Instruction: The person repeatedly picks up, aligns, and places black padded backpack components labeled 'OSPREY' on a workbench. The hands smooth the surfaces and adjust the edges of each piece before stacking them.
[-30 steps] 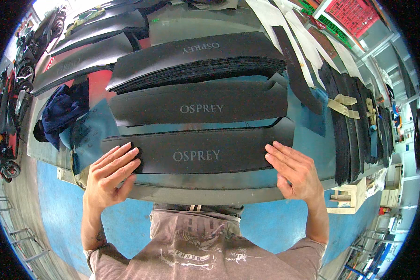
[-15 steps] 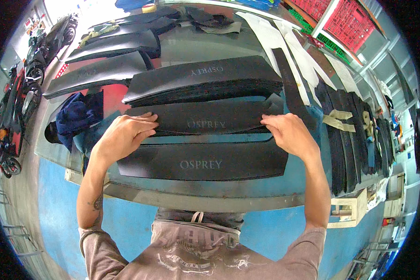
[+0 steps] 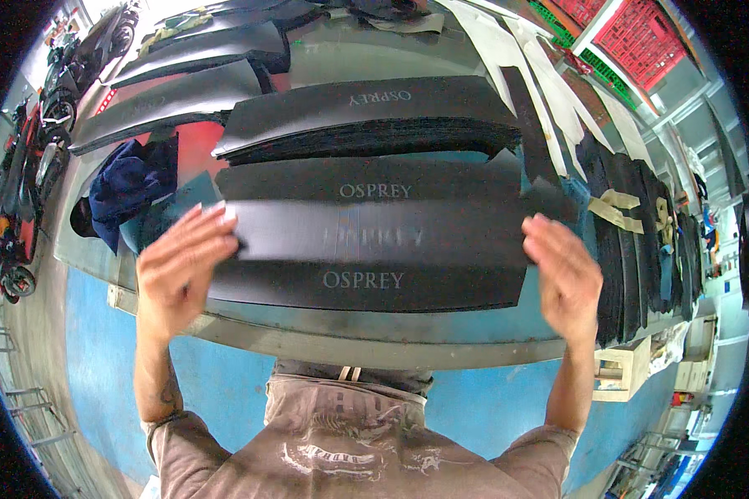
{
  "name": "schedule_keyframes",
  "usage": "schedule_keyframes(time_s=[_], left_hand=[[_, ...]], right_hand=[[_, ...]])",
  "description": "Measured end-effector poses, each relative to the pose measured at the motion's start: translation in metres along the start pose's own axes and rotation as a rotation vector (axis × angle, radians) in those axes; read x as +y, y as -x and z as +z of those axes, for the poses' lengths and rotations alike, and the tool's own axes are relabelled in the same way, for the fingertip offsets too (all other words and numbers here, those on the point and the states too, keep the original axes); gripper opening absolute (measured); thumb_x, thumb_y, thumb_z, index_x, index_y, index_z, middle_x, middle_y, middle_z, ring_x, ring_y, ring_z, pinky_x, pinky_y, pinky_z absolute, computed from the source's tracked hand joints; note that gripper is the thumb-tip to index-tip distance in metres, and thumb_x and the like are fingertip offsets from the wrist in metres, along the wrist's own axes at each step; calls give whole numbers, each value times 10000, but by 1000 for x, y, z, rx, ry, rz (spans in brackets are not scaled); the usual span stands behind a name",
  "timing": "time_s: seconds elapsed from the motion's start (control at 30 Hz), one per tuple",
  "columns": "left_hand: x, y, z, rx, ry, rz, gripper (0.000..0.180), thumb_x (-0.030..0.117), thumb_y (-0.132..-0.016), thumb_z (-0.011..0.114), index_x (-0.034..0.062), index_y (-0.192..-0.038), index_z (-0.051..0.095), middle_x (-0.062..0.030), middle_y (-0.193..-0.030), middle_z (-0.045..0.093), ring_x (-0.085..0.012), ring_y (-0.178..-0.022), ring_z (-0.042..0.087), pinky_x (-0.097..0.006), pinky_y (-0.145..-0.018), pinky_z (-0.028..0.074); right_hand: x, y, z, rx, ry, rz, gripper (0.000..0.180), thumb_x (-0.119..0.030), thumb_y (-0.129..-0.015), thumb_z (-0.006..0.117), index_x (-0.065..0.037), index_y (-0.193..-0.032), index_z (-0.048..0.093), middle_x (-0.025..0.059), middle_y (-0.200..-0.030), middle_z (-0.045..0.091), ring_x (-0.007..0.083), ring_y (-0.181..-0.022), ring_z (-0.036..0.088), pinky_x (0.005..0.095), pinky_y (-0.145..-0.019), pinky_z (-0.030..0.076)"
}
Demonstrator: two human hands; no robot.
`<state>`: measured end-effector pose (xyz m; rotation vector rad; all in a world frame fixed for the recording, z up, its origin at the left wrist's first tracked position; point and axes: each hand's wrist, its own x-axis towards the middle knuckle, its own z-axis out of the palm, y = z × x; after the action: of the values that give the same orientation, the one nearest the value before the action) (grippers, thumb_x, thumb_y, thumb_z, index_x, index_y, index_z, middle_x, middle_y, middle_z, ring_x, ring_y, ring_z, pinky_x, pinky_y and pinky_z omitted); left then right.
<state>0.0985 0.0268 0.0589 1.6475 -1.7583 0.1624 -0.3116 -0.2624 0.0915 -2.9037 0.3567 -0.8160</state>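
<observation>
A smooth black printed panel (image 3: 383, 229) stretches level between my hands, its lettering smeared by motion. My left hand (image 3: 187, 262) is at its left end, fingers long and fingertips against the edge. At the opposite end my right hand (image 3: 564, 274) has its fingertips on the edge, slightly blurred. Both hands seem to grip the panel by its ends; the thumbs are mostly hidden. Below it, nearer me, lies a front black panel (image 3: 362, 287). Just beyond, another black panel (image 3: 308, 179) shows its printed strip. Behind that stands a thick stack of black panels (image 3: 308, 112).
More black panel stacks (image 3: 171, 104) lie at the far left, beside a dark blue cloth (image 3: 133, 187). White strips (image 3: 533, 79) and dark bundles (image 3: 620, 249) line the right side. The table's front edge (image 3: 374, 353) curves before me; a wooden box (image 3: 624, 370) stands lower right.
My hands have moved apart and toward me, from pinching a bowed panel to the ends of a flatter one. The view has shifted slightly.
</observation>
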Motion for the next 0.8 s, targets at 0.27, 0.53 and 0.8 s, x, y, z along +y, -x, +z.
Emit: schedule_keyframes(time_s=[0.27,0.53,0.8], left_hand=[[11,43,18,-223,70,-84,409,-31,-749,658,57,-1120,806,-147,-1322,762,-388,-1365,647,-585,-1203,430],[9,24,11,-193,27,-42,277,130,-812,835,46,-1075,810,-140,-1273,779,-367,-1295,695,-575,-1169,465],[-17,-72,47,-295,-203,41,287,83,-931,742,-40,-1190,754,-240,-1348,712,-396,-1306,660,-479,-1144,516]], right_hand=[[-7,53,20,-308,-249,110,548,-30,-804,628,-44,-1344,720,143,-1510,647,400,-1429,578,557,-1201,442],[-4,30,12,-264,-165,49,465,-70,-885,648,-37,-1344,717,160,-1468,670,394,-1398,601,549,-1180,462],[40,-49,51,-257,124,97,356,-97,-970,654,8,-1306,709,203,-1443,669,400,-1343,629,463,-1134,520]])
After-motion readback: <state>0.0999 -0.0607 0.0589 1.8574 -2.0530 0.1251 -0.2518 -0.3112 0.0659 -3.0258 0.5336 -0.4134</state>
